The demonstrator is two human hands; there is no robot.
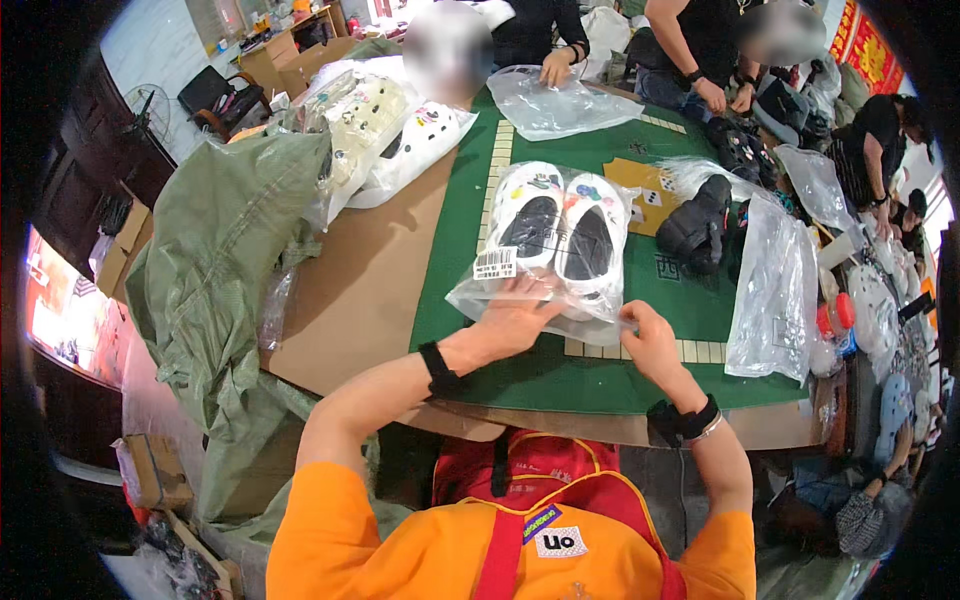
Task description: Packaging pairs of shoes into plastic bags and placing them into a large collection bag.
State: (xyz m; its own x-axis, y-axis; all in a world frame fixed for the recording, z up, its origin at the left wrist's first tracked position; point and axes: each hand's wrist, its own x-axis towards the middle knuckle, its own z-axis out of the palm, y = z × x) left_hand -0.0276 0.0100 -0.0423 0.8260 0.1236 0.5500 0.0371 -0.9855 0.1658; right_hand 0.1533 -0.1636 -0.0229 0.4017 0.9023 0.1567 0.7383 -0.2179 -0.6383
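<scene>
we see a glossy clear plastic bag (545, 290) over smooth white clogs (560, 225), on matt green felt table (560, 375).

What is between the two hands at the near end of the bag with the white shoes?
In the head view, only the bag's crinkled clear open end lies between the left hand and right hand.

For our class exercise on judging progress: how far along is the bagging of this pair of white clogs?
Done: both white clogs lie inside the clear plastic bag, which carries a label sticker. In hand: the left hand and right hand press the bag's open end on the green mat. Left: sealing looks unfinished.
</scene>
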